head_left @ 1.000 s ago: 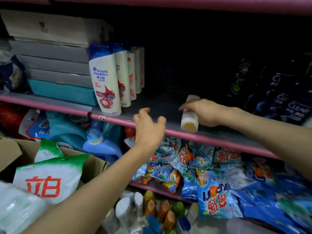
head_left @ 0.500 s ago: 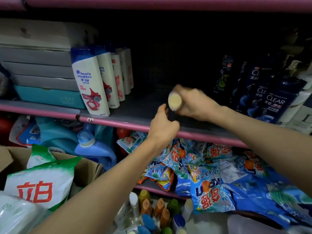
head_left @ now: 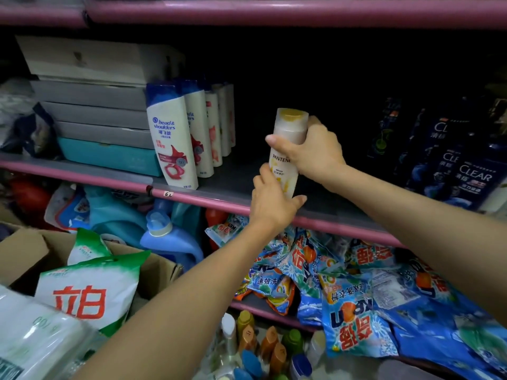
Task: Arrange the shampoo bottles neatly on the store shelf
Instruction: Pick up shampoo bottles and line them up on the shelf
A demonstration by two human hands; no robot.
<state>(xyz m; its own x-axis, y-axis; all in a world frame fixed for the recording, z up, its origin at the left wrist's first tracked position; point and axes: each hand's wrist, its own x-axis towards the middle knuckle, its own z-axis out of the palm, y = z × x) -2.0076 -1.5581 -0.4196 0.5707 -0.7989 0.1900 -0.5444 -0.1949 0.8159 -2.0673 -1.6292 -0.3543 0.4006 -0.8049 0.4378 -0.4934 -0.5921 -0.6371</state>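
On the grey shelf (head_left: pixel 236 185) one white row (head_left: pixel 175 138) and the dark bottles (head_left: pixel 472 174) already stand, but your right hand (head_left: pixel 315 152) and left hand (head_left: pixel 270 204) both grip the Pantene bottle (head_left: pixel 288 149) upright above the gap, unplaced.

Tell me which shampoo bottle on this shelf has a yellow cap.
The Pantene bottle, held upright in both hands: right hand at its top, left hand at its base. The Head & Shoulders bottles have blue caps; the Clear bottles are dark.
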